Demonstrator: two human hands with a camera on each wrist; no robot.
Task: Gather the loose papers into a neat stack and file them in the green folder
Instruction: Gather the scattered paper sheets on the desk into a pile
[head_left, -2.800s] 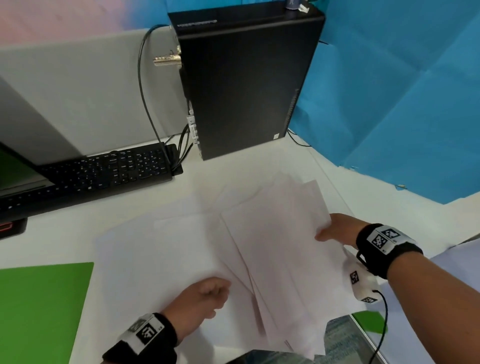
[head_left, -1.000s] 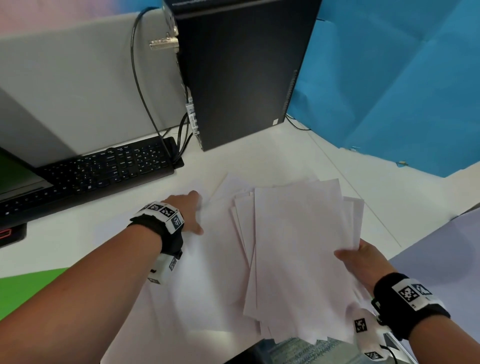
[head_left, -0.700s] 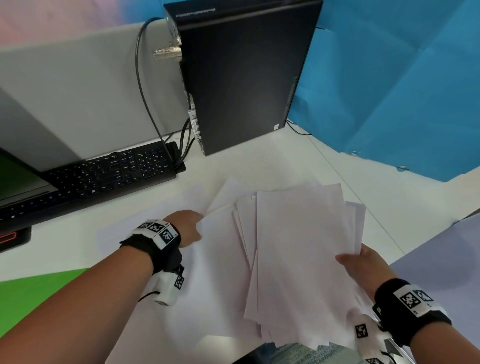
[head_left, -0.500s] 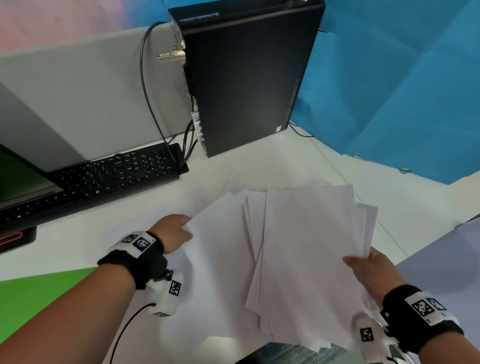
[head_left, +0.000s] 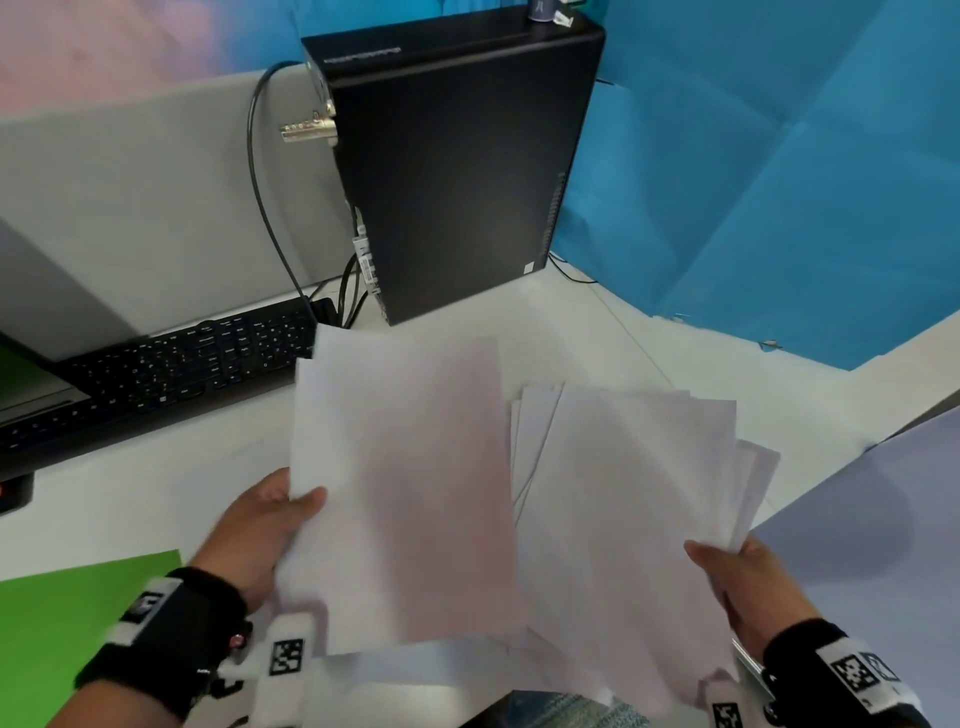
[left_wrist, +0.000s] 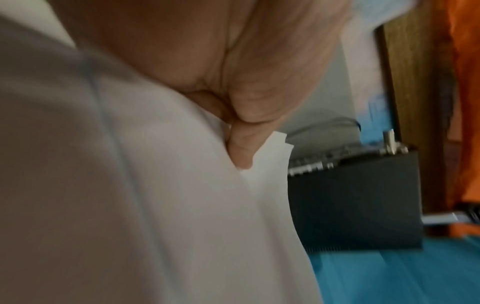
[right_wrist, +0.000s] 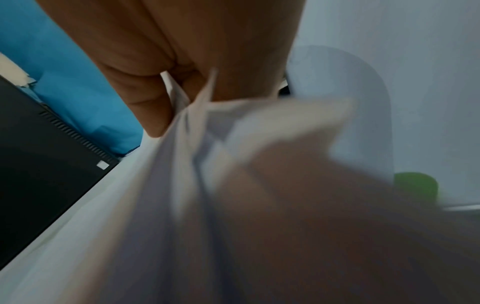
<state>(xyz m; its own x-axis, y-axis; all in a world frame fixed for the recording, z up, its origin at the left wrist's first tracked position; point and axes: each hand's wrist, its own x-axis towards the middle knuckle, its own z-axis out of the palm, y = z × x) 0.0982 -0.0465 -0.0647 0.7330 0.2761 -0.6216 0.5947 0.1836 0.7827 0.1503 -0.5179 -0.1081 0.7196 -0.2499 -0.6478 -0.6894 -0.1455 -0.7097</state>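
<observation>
The left hand (head_left: 254, 525) pinches a few sheets (head_left: 400, 483) by their left edge, thumb on top, while the right hand (head_left: 748, 582) grips a fanned bundle (head_left: 623, 493) at its right edge, both lifted off the white surface (head_left: 130, 483); the step in hand is likely merging them, best done by laying one batch on the other and tapping the edges square. The paper is thin, limp, plain white and slippery; the folder (head_left: 67, 618), flat matte green, lies at lower left.
</observation>
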